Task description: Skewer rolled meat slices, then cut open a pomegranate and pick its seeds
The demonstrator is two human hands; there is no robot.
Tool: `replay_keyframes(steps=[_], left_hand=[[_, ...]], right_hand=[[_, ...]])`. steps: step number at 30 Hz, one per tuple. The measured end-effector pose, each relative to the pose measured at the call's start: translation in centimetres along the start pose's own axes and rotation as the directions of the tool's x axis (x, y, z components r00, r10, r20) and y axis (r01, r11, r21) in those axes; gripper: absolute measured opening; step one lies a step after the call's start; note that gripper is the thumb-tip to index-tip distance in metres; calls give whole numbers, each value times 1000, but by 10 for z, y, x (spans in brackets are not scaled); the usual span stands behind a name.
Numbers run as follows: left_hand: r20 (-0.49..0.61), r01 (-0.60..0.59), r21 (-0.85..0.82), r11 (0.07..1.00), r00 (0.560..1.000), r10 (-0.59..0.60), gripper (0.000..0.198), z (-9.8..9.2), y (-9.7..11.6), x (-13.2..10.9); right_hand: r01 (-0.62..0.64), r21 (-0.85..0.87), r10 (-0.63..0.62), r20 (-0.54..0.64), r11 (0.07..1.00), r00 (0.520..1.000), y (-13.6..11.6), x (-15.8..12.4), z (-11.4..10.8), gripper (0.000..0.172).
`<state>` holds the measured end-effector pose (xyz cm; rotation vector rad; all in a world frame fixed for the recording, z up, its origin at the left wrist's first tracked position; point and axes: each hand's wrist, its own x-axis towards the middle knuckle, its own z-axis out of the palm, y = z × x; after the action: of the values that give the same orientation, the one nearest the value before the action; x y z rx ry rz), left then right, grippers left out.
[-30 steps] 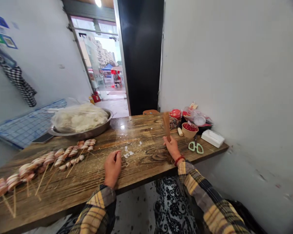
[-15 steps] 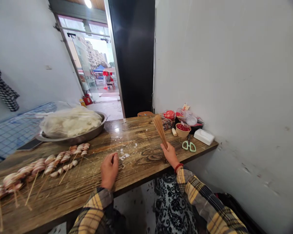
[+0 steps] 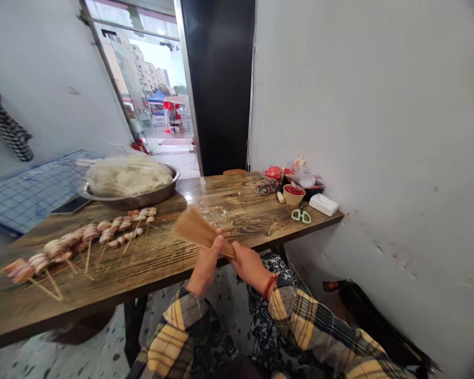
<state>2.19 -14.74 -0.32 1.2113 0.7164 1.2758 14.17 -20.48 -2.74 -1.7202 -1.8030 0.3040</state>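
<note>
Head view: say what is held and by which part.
Sticks, bunched: the right hand holds their near end, the left hand wraps them just beside it.

The person wears plaid sleeves, the left sleeve [image 3: 168,339] and right sleeve [image 3: 312,316] both checked in yellow, grey and black. A red bracelet [image 3: 269,287] circles the right hand's [image 3: 250,266] wrist. A black-and-pale scroll-patterned garment [image 3: 256,310] covers the legs.

green-handled scissors [image 3: 301,213] | white box [image 3: 324,205] near scissors | checkered cloth [image 3: 7,123] hanging against wall [image 3: 55,68] | blue canopy [image 3: 158,96] outdoors
</note>
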Motion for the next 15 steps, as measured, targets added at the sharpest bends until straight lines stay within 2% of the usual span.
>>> replay_keyframes(steps=[2,4,7,9,10,11,12,13,15], left_hand=[[16,125,-212,969,992,-125,57,13,13,-19],[21,181,-270,946,983,-182,45,15,26,-28],[-41,161,-100,982,985,-166,32,-8,47,-24],[-168,130,203,970,981,-96,33,-38,62,-11],[-245,117,423,899,969,-11,32,-56,70,-4],[-268,135,651,747,961,61,30,-74,76,4],[-271,165,821,547,955,119,27,-92,80,11],[-261,205,925,319,955,144,25,-109,82,18],[-260,262,964,-44,964,49,27,-134,78,28]], right_hand=[[63,-32,-60,66,998,996,-18,-14,2,31],[143,-45,-136,129,989,982,-29,-25,1,43],[325,43,-324,271,945,906,-26,-25,-13,49],[398,134,-420,286,907,861,-8,-8,-29,48],[403,143,-426,248,904,870,4,7,-38,46],[383,121,-401,189,916,897,19,26,-48,46],[341,72,-347,116,937,931,36,48,-58,45],[277,-10,-277,36,961,960,55,73,-67,44],[164,-83,-170,-60,983,984,95,126,-83,44]])
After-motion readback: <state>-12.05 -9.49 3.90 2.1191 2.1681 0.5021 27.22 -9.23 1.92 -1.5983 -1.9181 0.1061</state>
